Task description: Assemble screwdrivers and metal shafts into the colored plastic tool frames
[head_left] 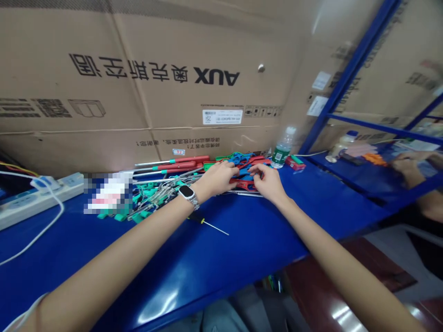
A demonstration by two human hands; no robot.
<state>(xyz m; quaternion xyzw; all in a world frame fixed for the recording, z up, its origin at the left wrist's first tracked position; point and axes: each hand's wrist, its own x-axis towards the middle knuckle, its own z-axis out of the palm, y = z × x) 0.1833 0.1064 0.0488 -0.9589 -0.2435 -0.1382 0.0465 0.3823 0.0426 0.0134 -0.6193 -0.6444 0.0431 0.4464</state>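
Note:
My left hand [220,177], with a smartwatch on its wrist, reaches over a pile of red, blue and green plastic parts. Its fingers curl down at the pile's near side, beside a red plastic part [245,184]; what they grip is hidden. My right hand [269,180] faces it from the right, its thumb and fingers bent together at the blue plastic parts [245,171]. What lies between those fingertips is too small to make out. Below my left wrist, a screwdriver [215,227] with a black and yellow handle lies on the blue table [221,272].
Left of my hands lie teal-ended metal pieces [155,196] and long red-handled rods [183,165]. A water bottle [281,150] and a small red box [295,163] stand at right. A power strip [41,196] lies far left. Another person's hand [411,168] shows beyond the blue frame.

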